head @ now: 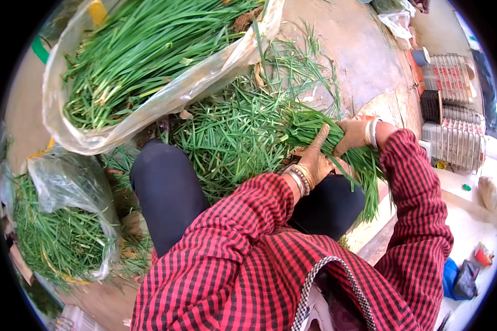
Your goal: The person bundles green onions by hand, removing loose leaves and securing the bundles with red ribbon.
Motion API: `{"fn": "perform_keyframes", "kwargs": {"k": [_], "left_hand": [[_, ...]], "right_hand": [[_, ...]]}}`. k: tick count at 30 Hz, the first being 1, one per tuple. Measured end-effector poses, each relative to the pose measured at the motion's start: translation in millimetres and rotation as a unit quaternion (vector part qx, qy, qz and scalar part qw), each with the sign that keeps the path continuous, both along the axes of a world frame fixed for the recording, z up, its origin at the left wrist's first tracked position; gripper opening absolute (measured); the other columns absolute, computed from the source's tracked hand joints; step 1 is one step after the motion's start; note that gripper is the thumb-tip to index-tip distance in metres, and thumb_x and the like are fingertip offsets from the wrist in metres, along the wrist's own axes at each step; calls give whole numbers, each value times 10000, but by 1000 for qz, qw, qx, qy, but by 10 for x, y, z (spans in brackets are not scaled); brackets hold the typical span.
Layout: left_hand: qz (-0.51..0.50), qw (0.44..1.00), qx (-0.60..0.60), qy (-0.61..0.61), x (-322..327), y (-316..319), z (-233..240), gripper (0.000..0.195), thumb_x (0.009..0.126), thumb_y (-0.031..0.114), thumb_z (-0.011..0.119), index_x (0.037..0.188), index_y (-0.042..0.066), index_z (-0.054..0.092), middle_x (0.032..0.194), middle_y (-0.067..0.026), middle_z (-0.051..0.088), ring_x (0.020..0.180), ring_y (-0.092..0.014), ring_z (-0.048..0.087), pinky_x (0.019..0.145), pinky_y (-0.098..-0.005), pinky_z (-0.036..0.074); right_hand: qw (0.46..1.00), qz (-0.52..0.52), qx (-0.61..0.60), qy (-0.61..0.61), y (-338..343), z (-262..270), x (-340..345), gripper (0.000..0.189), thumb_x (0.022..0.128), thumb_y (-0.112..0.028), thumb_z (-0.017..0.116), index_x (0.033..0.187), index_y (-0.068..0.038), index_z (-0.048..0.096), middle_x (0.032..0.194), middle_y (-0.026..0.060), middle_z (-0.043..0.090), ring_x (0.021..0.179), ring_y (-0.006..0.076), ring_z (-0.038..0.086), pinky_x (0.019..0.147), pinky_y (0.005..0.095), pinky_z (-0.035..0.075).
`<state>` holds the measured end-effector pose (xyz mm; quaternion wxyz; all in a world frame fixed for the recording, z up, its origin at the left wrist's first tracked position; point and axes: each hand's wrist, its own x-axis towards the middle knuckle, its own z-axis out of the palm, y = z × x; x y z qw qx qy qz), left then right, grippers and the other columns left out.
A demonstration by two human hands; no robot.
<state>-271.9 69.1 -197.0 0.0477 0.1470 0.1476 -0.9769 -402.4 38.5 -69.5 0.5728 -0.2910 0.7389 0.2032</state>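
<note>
Between both hands is a bunch of long green leaves (366,178), which look like garlic chives. My left hand (314,159) grips the bunch near its middle with the thumb raised along it. Close beside it, my right hand (352,134) wraps over the same bunch, and its fingers partly hide the leaves. One end of the bunch hangs past my right knee (327,202); the other lies over a heap of loose cut leaves (236,136) on the ground.
A large clear plastic bag (149,120) packed with long chives (161,53) stands at the upper left. Below it, another plastic bag (68,178) holds loose leaves (58,236). Wire racks (447,78) stand at the right, near a grey cup-like object (420,57). My left knee (165,186) borders the heap.
</note>
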Motion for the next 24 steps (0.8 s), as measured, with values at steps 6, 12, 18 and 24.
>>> {"fn": "perform_keyframes", "kwargs": {"k": [6, 12, 18, 24], "left_hand": [[48, 995, 84, 5, -190, -354, -389, 610, 872, 347, 706, 1346, 77, 431, 1300, -130, 513, 1191, -278, 518, 1052, -431, 416], [49, 995, 77, 40, -296, -595, -312, 436, 875, 223, 678, 1237, 52, 505, 1214, -108, 543, 1109, -257, 551, 1014, -407, 451], [64, 993, 94, 32, -369, -544, -222, 377, 886, 185, 650, 1191, 7, 518, 1133, -124, 600, 1070, -270, 585, 992, -426, 478], [-55, 997, -47, -28, -350, -432, -117, 321, 893, 215, 661, 1154, 53, 566, 1099, -82, 623, 1002, -213, 620, 893, -359, 504]], "right_hand": [[993, 86, 75, -24, -583, -1215, -499, 754, 672, -281, 848, 1294, 2, 530, 1127, 152, 660, 992, 241, 633, 859, 381, 519], [932, 317, 154, 81, -896, -1436, -685, 645, 712, -466, 682, 1105, 46, 662, 1040, 238, 680, 970, 328, 652, 839, 427, 496], [948, 243, 174, 111, -1092, -1059, -419, 763, 686, -602, 710, 1146, 5, 664, 1082, 188, 674, 972, 290, 637, 851, 399, 483], [964, 154, 204, 75, -883, -1006, -484, 783, 654, -585, 767, 1200, -37, 652, 1166, 154, 651, 1035, 244, 599, 901, 371, 462]]}}
